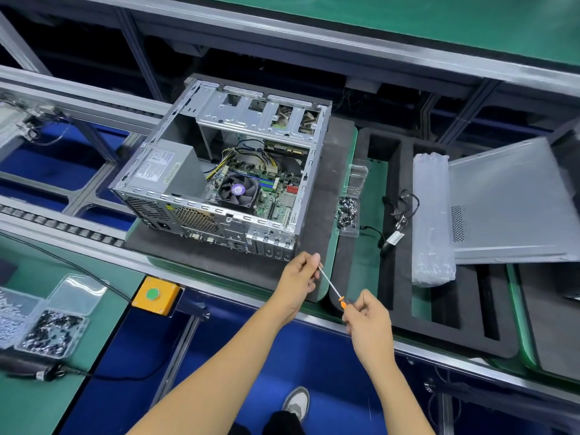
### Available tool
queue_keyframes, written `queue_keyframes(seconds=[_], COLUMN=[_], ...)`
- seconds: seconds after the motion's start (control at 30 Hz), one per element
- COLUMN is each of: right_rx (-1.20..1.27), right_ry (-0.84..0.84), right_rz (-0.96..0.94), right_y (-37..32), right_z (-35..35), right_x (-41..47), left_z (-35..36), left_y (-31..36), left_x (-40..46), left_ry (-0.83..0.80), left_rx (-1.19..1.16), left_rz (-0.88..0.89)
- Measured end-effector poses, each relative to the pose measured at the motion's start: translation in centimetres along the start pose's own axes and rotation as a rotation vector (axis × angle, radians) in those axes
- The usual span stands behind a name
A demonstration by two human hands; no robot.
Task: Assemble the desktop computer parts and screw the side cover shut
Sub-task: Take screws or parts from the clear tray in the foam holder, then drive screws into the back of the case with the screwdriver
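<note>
Right hand point(365, 318) gripped the screwdriver point(333, 288) handle, left hand point(299, 277) pinched its shaft tip, both just before the open computer case point(219, 171).

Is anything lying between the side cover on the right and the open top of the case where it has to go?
Yes. The side cover leans on a clear wrapped bundle; between it and the open case sit loose black cables and an open clear box of screws. All are low, so a lifted cover should clear them.

Probably factory assembly line: roller conveyor point(62, 226).
</note>
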State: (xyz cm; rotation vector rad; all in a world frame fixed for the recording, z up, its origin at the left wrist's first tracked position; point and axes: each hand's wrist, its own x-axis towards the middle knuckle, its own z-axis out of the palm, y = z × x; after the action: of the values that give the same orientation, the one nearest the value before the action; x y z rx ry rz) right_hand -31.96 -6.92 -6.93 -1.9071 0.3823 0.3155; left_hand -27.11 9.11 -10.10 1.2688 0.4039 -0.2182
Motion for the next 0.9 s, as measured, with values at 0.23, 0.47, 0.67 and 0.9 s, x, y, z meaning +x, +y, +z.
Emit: queue_keyframes(seconds=[0.23,0.47,0.67,0.9], right_rx=[-0.171,-0.493,-0.529,-0.437], right_ry=[0.020,0.035,-0.030,-0.086], right_rz=[-0.053,-0.181,-0.192,-0.128], right_y=[-0.1,-2.2,-4.2,-5.8], right_z=[2.2,6.3,12.9,20.6], right_x=[-1.8,-3.8,-5.8,-8.7], left_z=[-2.6,-10.7,-18.4,-26.3], left_y=[-0.7,0.1,2.2,4.2], left_x=[-2.2,-4.2,-5.8,-6.7], left_ry=[0.072,-0.003,-0.005,-0.023], left_rx=[-0.054,0.248,0.269,0.140], left_rz=[-0.013,0.066,0.055,-0.030])
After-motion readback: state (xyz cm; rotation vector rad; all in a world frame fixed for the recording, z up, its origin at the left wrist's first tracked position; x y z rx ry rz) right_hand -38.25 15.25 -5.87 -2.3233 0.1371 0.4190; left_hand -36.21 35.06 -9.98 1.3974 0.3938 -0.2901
